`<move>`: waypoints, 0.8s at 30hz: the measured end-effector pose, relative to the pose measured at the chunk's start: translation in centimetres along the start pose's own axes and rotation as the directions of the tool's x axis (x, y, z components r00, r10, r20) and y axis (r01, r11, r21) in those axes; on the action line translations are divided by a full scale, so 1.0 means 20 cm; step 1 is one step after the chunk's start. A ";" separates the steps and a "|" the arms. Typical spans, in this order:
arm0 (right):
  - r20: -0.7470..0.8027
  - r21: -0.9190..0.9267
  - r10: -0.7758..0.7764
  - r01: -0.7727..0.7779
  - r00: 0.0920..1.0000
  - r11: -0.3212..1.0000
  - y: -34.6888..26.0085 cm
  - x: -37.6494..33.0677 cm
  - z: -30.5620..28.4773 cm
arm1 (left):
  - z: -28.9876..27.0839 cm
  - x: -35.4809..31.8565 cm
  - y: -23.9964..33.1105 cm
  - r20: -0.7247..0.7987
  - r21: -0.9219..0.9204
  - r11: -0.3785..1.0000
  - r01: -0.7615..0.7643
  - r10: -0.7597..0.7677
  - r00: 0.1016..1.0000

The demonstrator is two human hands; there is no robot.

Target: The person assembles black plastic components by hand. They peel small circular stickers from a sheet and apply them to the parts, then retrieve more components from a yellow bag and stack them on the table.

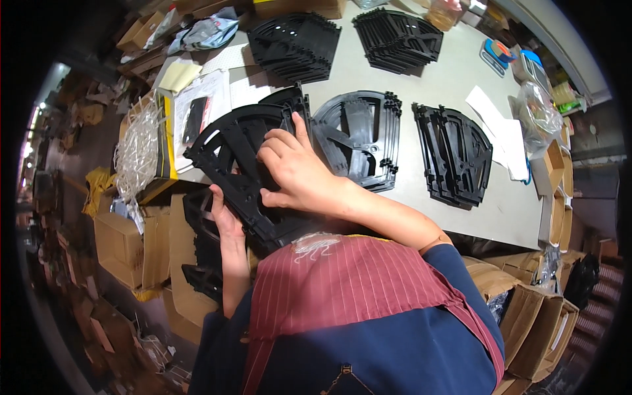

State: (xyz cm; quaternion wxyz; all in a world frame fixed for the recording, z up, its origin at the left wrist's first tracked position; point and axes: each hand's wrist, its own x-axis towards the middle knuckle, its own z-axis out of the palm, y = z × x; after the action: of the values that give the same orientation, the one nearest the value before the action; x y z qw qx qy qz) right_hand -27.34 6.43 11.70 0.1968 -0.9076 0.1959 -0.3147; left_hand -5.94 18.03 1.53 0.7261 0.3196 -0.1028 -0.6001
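A black fan-shaped plastic frame (238, 141) is held tilted at the near left edge of the table, close to my body. My left hand (228, 220) grips its lower left side, thumb showing and the other fingers mostly hidden beneath. Across its right part lies my right hand (296, 168), fingers bent against the plastic, index finger reaching to the upper right edge and thumb lower down. Another black piece shows partly behind the frame. Just right of my right hand lies a stack of similar grey-looking frames (359, 138), shiny under the light.
More black frames are stacked at the back middle (293, 49), back right (398, 43) and right (454, 155) of the pale table (388, 217). White paper (500, 131) and a plastic bag (536, 115) lie at the right. Cardboard boxes (122, 247) stand at lower left.
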 end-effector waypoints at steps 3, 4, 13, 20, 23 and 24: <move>-0.041 0.059 0.074 -0.071 0.996 0.996 0.06 -0.01 -0.04 | 0.06 0.02 -0.02 0.071 0.108 0.990 -0.085 0.077 0.994; -0.032 0.104 0.118 -0.114 0.993 0.988 0.06 -0.01 -0.07 | 0.01 0.04 -0.01 0.059 0.131 0.990 -0.046 0.038 0.998; -0.019 0.223 0.168 -0.159 0.986 0.962 0.11 -0.12 -0.12 | 0.29 0.25 -0.17 0.181 0.240 0.964 0.118 -0.164 0.970; -0.323 0.120 0.200 -0.169 0.925 0.978 0.21 -0.20 -0.63 | 0.21 0.33 -0.25 0.052 0.073 0.982 0.176 -0.180 0.982; -0.351 0.063 0.387 -0.392 0.852 0.918 0.40 -0.42 -0.92 | 0.19 0.36 -0.22 0.213 -0.013 0.989 0.146 -0.139 0.967; -0.374 0.000 0.407 -0.438 0.834 0.899 0.49 -0.52 -1.02 | 0.16 0.37 -0.20 0.204 -0.013 0.994 0.104 -0.099 0.974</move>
State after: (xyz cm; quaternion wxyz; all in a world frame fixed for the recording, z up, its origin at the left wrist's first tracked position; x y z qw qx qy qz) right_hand -50.37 -1.56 16.66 0.1827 -0.7749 0.4378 -0.4176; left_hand -9.02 9.65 -0.13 0.6839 0.2528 -0.1526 -0.6672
